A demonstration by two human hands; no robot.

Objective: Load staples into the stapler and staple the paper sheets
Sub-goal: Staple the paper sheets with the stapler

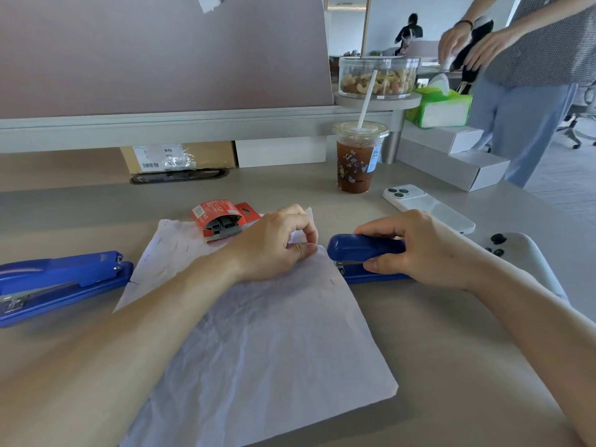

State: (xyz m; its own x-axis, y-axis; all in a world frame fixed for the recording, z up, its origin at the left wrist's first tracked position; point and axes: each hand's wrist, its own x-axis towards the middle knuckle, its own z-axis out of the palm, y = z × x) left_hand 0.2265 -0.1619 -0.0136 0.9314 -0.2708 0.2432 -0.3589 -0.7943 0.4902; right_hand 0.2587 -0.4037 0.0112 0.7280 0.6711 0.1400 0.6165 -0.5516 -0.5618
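Note:
Crumpled white paper sheets (pixel 264 333) lie on the desk in front of me, with a few staples in them. My left hand (pixel 274 243) pinches the far right corner of the sheets. My right hand (pixel 416 246) grips a small blue stapler (pixel 364 250) just right of that corner, fingers over its top and thumb on its side, its nose pointing at the paper edge. An opened red staple box (pixel 222 221) with grey staple strips lies on the far edge of the paper. A second, longer blue stapler (pixel 61 282) lies at the left.
An iced drink cup with straw (pixel 356 159) stands behind the hands. A white phone (pixel 425 206) and a white game controller (pixel 522 256) lie at the right. Boxes, a nut jar (pixel 377 77) and green tissue pack (pixel 442 108) sit behind. A person (pixel 532 66) stands at far right.

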